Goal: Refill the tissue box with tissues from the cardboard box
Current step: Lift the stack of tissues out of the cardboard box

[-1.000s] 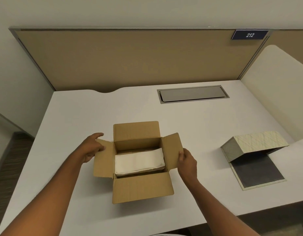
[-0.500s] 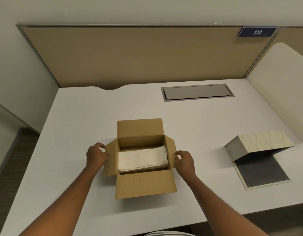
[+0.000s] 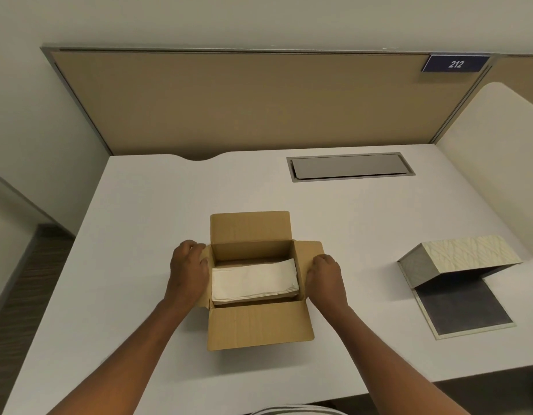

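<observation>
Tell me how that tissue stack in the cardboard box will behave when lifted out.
The tissue stack looks thin and soft, so it will probably sag at unsupported ends. It is likely light. Its loose layered edges suggest sheets may slide apart unless pinched from both sides.

Left hand and right hand palms down, fingers curled, forearms converging forward

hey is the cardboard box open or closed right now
Open. All four flaps of the cardboard box are folded outward, and the white tissues inside are visible.
</observation>
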{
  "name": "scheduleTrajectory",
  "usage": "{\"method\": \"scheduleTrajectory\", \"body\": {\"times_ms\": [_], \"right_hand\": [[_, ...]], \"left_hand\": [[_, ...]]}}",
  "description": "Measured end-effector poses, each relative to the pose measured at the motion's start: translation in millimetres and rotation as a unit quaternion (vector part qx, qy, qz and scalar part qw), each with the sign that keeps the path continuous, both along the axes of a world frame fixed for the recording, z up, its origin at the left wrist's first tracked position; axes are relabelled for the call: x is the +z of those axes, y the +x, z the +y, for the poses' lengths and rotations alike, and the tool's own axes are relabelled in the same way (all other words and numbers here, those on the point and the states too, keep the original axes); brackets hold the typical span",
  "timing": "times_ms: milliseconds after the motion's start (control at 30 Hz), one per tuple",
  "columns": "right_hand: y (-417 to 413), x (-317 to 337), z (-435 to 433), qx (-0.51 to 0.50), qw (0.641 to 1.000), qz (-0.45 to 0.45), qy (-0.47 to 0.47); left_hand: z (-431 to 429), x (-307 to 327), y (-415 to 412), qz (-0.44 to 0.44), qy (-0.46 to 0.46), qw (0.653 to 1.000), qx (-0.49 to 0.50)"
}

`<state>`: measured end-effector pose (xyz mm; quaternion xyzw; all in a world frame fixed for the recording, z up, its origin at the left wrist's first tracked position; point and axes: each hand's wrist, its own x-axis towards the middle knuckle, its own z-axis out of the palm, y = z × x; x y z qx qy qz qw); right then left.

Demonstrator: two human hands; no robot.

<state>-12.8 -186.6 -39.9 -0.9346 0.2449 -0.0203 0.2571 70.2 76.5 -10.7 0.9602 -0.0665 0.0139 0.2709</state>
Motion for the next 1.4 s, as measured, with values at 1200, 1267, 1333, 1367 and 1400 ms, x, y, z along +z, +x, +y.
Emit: {"method": "scheduleTrajectory", "body": {"times_ms": [1200,1267,1333,1367,1400], "right_hand": [[98.1,6.8,38.1,0.4,0.818,0.386,-0.149],[101.6,3.3,38.2,0.401,0.81,0.403,-0.146],[105.2,0.0,38.6,0.41,0.801,0.411,-0.146],[107.1,-1.2,38.9,0.414,0.797,0.414,-0.147],[109.1,-2.4,39.3,0.418,0.794,0.416,-0.15]], "left_hand": [[-61.4,-16.8,61.2,0.346,0.326,0.828,-0.297],[-62.2,-19.3,65.2,0.352,0.32,0.827,-0.299],[-62.8,-22.3,66.7,0.356,0.313,0.826,-0.304],[-62.9,-24.3,66.9,0.358,0.311,0.826,-0.306],[-62.9,-26.1,67.3,0.36,0.309,0.825,-0.308]]}}
